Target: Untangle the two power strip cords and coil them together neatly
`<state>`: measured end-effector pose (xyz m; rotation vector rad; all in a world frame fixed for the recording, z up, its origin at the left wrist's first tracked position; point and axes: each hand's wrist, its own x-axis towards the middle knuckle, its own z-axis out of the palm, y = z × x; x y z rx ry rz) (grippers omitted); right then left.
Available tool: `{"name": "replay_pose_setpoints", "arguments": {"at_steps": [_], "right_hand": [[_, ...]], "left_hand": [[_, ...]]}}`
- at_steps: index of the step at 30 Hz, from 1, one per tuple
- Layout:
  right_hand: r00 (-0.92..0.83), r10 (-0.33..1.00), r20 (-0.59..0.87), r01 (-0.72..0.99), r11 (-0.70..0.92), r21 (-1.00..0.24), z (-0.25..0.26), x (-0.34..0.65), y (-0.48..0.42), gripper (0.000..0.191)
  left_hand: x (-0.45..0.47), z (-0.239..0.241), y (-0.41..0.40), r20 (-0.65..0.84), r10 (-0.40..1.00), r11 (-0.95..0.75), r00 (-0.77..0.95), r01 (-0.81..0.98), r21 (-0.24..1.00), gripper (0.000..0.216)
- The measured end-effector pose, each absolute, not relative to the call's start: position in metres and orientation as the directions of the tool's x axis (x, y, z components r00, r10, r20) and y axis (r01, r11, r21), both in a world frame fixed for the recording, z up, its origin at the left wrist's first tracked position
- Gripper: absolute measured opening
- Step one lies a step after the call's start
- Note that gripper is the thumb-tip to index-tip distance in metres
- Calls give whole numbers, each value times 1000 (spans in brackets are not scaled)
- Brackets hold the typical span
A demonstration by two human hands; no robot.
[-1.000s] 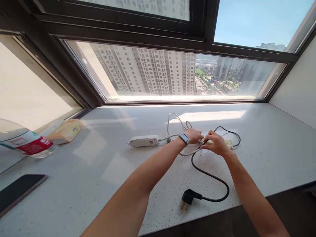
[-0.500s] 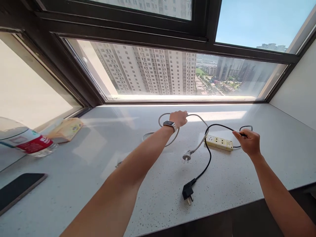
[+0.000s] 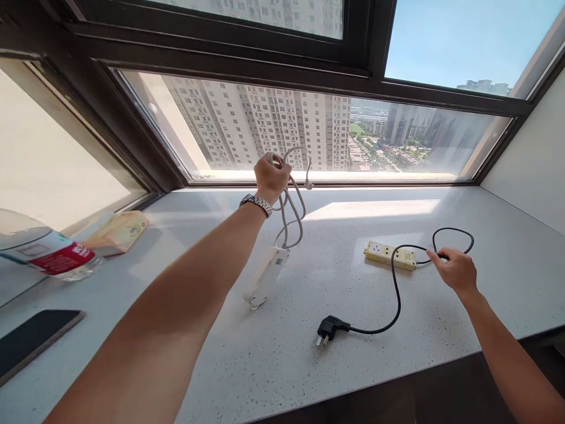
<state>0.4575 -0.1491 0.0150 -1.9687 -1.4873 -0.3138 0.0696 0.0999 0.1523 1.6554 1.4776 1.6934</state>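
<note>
My left hand [image 3: 272, 175] is closed around a looped white power cord [image 3: 301, 206], raised in front of the window. The cord's white plug [image 3: 308, 184] dangles to the right of the hand. Below it a white power strip [image 3: 270, 274] hangs tilted from the cord, close to the counter; whether it touches cannot be told. My right hand [image 3: 454, 271] pinches a black power cord [image 3: 398, 294] near the yellow power strip [image 3: 388, 257], which lies on the counter. At the cord's other end, the black plug [image 3: 330, 330] rests on the counter with its prongs pointing toward me.
On the left of the speckled white counter [image 3: 198, 365] lie a clear bottle [image 3: 53, 253] with a red label, a tissue pack [image 3: 117, 231] and a dark phone [image 3: 35, 338]. A dark-framed window [image 3: 282, 182] borders the back; a white wall [image 3: 529, 165] stands at right.
My left hand has risen to the left, lifting the white cord, its plug and the white strip away from the black cord. My right hand has shifted slightly right and down; the black plug has turned.
</note>
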Motion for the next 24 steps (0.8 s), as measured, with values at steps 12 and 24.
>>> {"name": "replay_pose_setpoints", "arguments": {"at_steps": [12,24], "right_hand": [[-196,963,186,976,210,-62,23,390,-180,89],[-93,980,178,995,95,-7,-27,388,-101,56]], "left_hand": [[53,212,55,610,640,-667,-467,57,743,31],[98,200,7,527,791,-592,-310,-169,788,20]]}}
